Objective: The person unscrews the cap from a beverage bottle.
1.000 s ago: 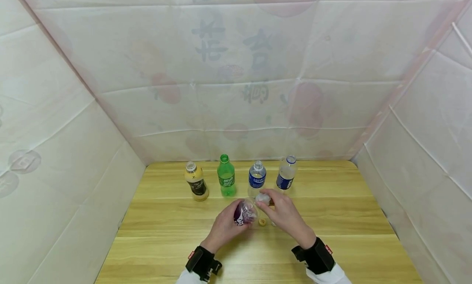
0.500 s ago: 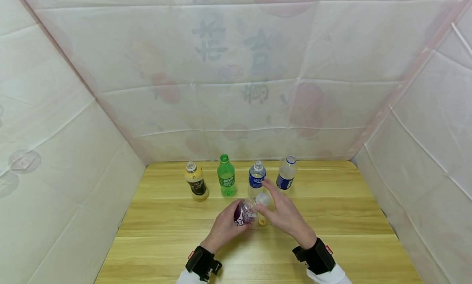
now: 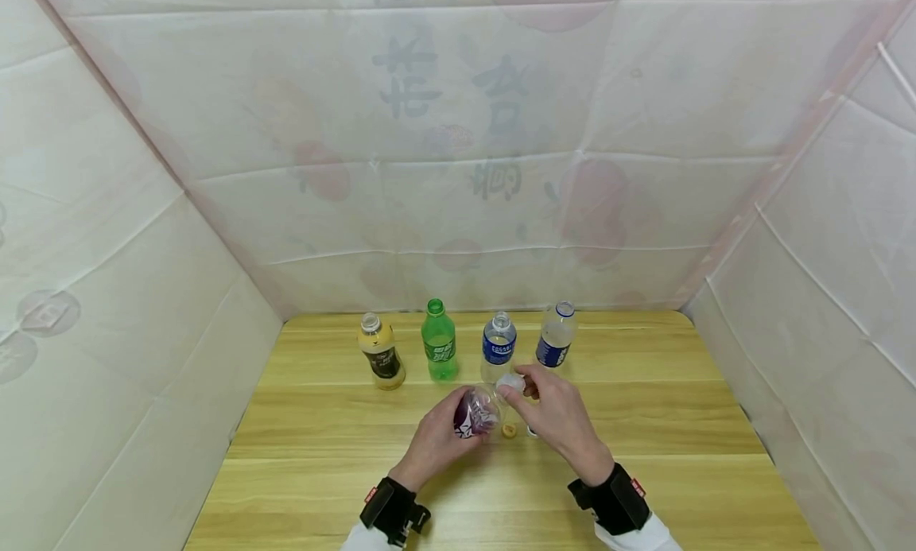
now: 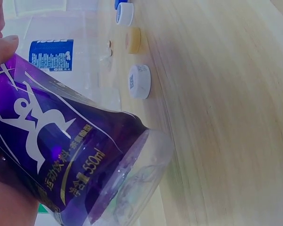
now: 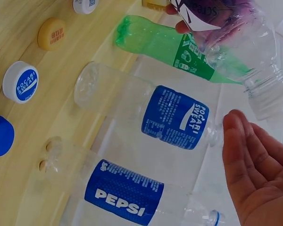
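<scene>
My left hand (image 3: 438, 433) grips a clear bottle with a purple label (image 3: 475, 414), tilted with its neck toward the right. A translucent whitish bottle cap (image 3: 511, 385) sits at the end of that neck. Thumb and fingers of my right hand (image 3: 561, 417) close around this cap in the head view. In the right wrist view the fingers (image 5: 243, 155) show bent beside the cap (image 5: 269, 101), and the thumb is hidden. The purple bottle (image 4: 61, 141) fills much of the left wrist view, its base hanging over the table.
Behind the hands stand uncapped bottles: a yellow one (image 3: 382, 352), a green one (image 3: 440, 341), a Pocari Sweat bottle (image 3: 498, 347) and a Pepsi bottle (image 3: 556, 336). Loose caps lie in a row: white (image 4: 139, 81), yellow (image 5: 52, 34), Pocari white (image 5: 20, 82), blue (image 5: 1, 135).
My right hand's fingers spread away from the cap half a second ago and now bend around it again. The left hand and the purple-labelled bottle stay in place.
</scene>
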Demonstrator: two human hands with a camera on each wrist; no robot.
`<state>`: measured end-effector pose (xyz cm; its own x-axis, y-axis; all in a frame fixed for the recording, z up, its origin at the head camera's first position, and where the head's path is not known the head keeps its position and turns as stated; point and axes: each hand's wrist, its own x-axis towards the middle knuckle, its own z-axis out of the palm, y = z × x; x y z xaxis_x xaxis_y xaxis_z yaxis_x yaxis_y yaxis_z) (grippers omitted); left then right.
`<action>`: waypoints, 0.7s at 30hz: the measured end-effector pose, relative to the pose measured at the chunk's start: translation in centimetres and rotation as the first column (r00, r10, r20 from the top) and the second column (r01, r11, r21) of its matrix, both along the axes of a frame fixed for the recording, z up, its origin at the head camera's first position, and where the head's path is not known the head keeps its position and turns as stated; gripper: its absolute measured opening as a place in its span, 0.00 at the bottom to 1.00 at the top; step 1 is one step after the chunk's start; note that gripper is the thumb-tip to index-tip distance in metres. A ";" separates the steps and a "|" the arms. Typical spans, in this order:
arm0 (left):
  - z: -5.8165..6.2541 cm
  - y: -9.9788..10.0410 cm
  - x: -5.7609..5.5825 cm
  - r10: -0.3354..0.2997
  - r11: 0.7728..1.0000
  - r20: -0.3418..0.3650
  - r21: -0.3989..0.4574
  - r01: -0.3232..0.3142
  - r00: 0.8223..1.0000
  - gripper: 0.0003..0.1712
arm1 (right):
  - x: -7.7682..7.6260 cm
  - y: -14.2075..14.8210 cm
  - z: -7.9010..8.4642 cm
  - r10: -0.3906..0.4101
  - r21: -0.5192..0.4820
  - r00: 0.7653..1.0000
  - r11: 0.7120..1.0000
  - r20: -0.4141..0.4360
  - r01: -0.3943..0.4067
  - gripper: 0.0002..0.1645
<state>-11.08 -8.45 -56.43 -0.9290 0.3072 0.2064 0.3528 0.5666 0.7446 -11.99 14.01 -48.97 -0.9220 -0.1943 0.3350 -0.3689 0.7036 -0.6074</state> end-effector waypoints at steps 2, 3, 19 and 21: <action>0.0 0.0 0.0 0.002 1.000 -0.007 -0.007 -0.002 1.000 0.46 | 0.0 -0.1 0.0 0.007 -0.018 1.000 1.000 -0.017 -0.007 0.27; -0.1 0.0 0.0 0.004 1.000 -0.011 -0.014 -0.004 1.000 0.46 | 0.0 -0.2 -0.1 0.010 -0.025 1.000 1.000 -0.024 -0.010 0.26; 0.4 -0.1 -0.1 0.015 1.000 0.064 0.010 -0.015 0.998 0.47 | 0.1 -0.2 0.0 0.125 -0.152 0.990 0.982 0.064 -0.114 0.27; 0.4 -0.1 -0.1 0.016 1.000 0.077 0.016 -0.017 0.997 0.46 | 0.0 -0.1 0.1 0.148 -0.178 0.985 0.975 0.084 -0.131 0.27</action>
<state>-11.21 -8.53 -56.00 -0.9472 0.2890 0.1389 0.2847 0.5588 0.7789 -11.96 13.94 -48.85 -0.9194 -0.2708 0.2852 -0.3899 0.5314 -0.7521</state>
